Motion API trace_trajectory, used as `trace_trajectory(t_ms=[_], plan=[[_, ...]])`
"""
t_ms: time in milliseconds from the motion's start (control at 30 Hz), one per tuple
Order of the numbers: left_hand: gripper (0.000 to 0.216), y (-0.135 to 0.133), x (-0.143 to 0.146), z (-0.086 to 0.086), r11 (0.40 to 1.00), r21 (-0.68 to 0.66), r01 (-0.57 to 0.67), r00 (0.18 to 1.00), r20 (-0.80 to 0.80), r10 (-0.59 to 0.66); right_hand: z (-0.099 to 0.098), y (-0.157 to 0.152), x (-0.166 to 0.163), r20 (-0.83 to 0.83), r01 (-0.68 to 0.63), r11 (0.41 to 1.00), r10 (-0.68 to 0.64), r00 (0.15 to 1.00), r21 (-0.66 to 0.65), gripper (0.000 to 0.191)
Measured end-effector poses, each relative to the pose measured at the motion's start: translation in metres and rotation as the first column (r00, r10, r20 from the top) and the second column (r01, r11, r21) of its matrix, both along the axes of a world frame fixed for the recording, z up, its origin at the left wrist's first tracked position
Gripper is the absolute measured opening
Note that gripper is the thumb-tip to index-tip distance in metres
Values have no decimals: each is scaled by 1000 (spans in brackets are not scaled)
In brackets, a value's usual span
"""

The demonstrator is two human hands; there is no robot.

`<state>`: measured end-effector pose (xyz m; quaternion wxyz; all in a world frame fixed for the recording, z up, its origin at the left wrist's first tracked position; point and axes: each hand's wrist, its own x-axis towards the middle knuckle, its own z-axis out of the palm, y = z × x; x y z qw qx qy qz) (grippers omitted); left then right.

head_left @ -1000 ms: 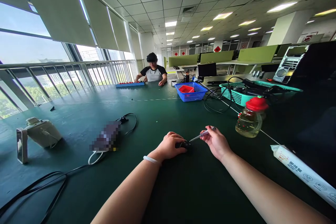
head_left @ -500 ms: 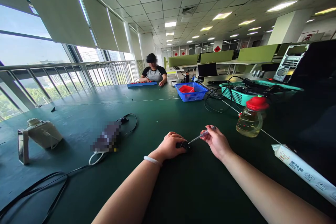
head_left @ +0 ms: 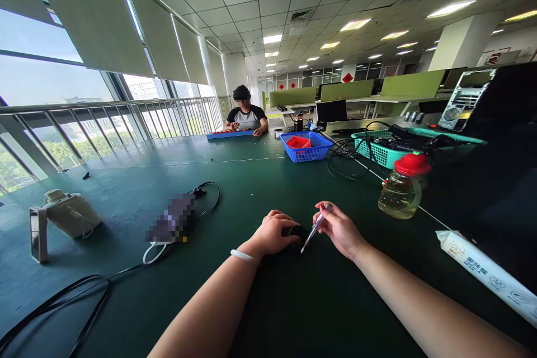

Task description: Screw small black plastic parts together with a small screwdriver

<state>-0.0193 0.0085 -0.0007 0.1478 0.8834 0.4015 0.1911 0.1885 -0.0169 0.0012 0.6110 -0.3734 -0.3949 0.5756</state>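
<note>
My left hand (head_left: 276,234) is closed around a small black object (head_left: 295,231) on the dark green tabletop (head_left: 235,190). Much of that object is hidden by my fingers, and its kind cannot be made out. In my right hand (head_left: 338,231) is a slim screwdriver (head_left: 311,235) with a clear handle, pinched between thumb and fingers. Its metal shaft slants down and to the left, with the tip just right of and below the black object, apparently apart from it.
A red-lidded bottle (head_left: 400,193) and a white packet (head_left: 482,271) lie to the right. Farther back are a blue basket (head_left: 308,154) and a green basket (head_left: 377,154) with cables. A pixelated device (head_left: 171,219) and beige case (head_left: 73,215) sit left. Across the table sits a person (head_left: 247,114).
The screwdriver has swung to a steeper slant, and its tip has come off the black object toward me. My right hand has shifted slightly left; my left hand stays put.
</note>
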Motion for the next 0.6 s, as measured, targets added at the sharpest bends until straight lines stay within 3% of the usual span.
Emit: trace_trajectory(t_ms=[67,167,333,433,600], plan=[[37,0,0,-1,999,21,-38,999,-3,38,1,0,0,-4,3,1000,-3,1000,12,44],[39,-1,0,0,994,46,-96,995,-15,97,2,1,2,-29,116,990,-114,993,75,44],[47,-4,2,3,995,29,-92,996,-17,92,6,-2,4,53,306,900,-338,940,310,35],[49,-4,2,4,996,21,-82,996,-18,82,7,-10,1,173,284,859,-386,906,427,30],[44,-4,2,4,997,35,-72,997,-18,73,7,-23,-5,407,83,830,-355,841,552,28]])
